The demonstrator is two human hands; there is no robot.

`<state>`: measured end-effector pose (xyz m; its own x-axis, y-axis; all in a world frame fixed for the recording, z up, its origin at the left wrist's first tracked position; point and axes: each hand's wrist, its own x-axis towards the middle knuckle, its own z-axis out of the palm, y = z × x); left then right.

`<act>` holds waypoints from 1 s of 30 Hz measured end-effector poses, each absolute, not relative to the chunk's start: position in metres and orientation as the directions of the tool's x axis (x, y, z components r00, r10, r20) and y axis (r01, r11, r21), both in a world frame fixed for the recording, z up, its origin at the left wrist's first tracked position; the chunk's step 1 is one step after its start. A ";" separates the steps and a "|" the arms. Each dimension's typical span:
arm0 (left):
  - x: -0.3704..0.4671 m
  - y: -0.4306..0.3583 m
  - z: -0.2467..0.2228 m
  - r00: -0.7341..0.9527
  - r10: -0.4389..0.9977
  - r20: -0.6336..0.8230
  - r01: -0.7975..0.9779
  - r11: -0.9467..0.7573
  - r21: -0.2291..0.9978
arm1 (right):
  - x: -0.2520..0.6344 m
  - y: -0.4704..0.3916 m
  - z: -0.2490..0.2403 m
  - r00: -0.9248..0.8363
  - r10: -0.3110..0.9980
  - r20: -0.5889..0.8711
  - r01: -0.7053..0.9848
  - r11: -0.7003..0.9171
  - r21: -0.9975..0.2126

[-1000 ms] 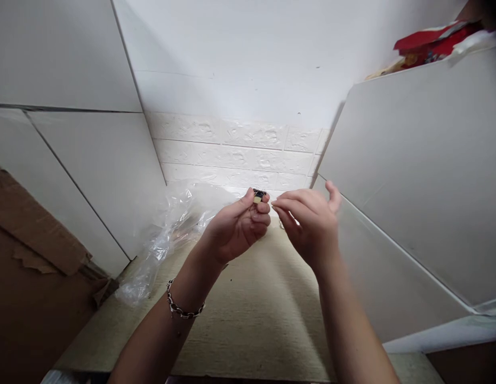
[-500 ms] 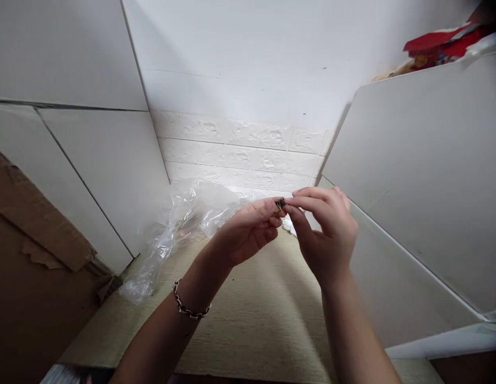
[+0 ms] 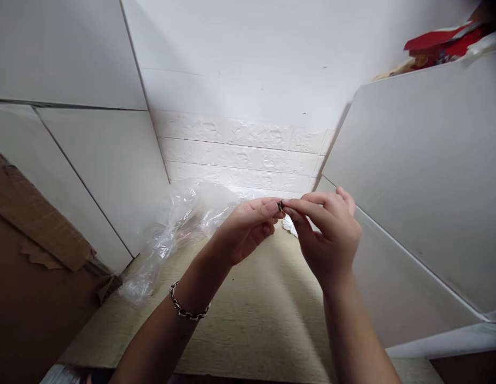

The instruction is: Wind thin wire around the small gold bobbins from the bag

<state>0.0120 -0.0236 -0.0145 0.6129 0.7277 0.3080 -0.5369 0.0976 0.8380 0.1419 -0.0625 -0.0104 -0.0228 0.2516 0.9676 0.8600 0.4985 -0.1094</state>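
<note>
Between my two hands is a small dark piece with thin yellowish strands (image 3: 280, 207), too small to name. My left hand (image 3: 248, 229) pinches it between thumb and forefinger, the other fingers curled below. Thumb and forefinger of my right hand (image 3: 326, 229) close on its right side, while the remaining fingers are bent above. Both hands are raised over the pale wood-grained surface (image 3: 268, 309). A chain bracelet (image 3: 188, 310) circles my left wrist. Part of a white item (image 3: 288, 225) shows behind my right fingers, mostly hidden.
Crumpled clear plastic (image 3: 168, 240) lies at the left back of the surface. A torn cardboard box (image 3: 40, 256) stands at far left. White panels flank both sides, and a white brick-patterned wall (image 3: 240, 144) closes the back. Red packaging (image 3: 440, 45) rests on top of the right panel.
My right hand has shifted slightly right and down, its fingers drawing closer together. Less of the small dark piece shows between the fingertips. My left hand has barely moved.
</note>
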 end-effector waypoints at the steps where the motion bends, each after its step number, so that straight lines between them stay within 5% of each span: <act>1: 0.012 -0.024 -0.014 0.605 0.737 0.300 -0.532 0.094 0.841 | 0.142 -0.063 -0.010 -0.024 0.251 0.968 0.861 0.498 -0.108; 11: 0.007 -0.025 -0.012 0.588 0.731 0.346 -0.458 -0.052 0.887 | 0.144 -0.069 -0.007 -0.067 0.266 0.962 0.838 0.538 -0.091; 17: 0.008 -0.024 -0.015 0.349 0.774 0.528 -0.173 -0.501 0.848 | 0.155 -0.067 -0.002 -0.088 0.444 0.892 0.782 0.586 -0.214; 22: 0.016 -0.023 -0.021 0.231 0.516 0.825 0.287 -0.846 0.449 | 0.158 -0.063 -0.002 -0.016 0.538 0.843 0.761 0.554 -0.339; 26: 0.020 -0.020 -0.028 0.296 0.321 0.900 0.486 -0.862 0.147 | 0.157 -0.060 -0.005 -0.004 0.564 0.825 0.839 0.451 -0.304; 30: 0.022 -0.016 -0.033 0.369 0.229 0.901 0.574 -0.819 -0.028 | 0.156 -0.057 -0.008 -0.058 0.587 0.807 0.924 0.339 -0.180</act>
